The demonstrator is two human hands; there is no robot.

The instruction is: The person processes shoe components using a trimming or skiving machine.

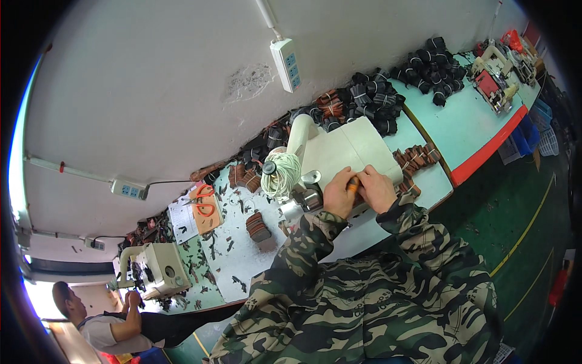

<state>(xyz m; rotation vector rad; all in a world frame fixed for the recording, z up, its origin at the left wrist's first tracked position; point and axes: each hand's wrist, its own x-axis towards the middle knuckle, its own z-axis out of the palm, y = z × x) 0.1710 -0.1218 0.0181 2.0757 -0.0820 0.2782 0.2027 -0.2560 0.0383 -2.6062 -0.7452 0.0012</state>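
Note:
In front of me stands a cream-coloured machine (342, 145) with a rounded arm and a metal head. My left hand (338, 194) and my right hand (377, 190) meet over its near side, fingers curled and bent inward. A small orange piece (353, 184) shows between the fingertips, and both hands seem to pinch it; its exact kind is too small to tell. A coil of pale cord (280, 175) hangs at the machine's left end. To the left, a stack of brown and grey strips (258, 226) lies on the table.
Orange-handled scissors (204, 209) rest on a tan pad at left. Tied dark bundles (376, 97) line the wall, and brown bundles (417, 158) lie right of the machine. Dark scraps litter the table (233, 267). A co-worker (115, 327) sits at another machine (160, 270), far left.

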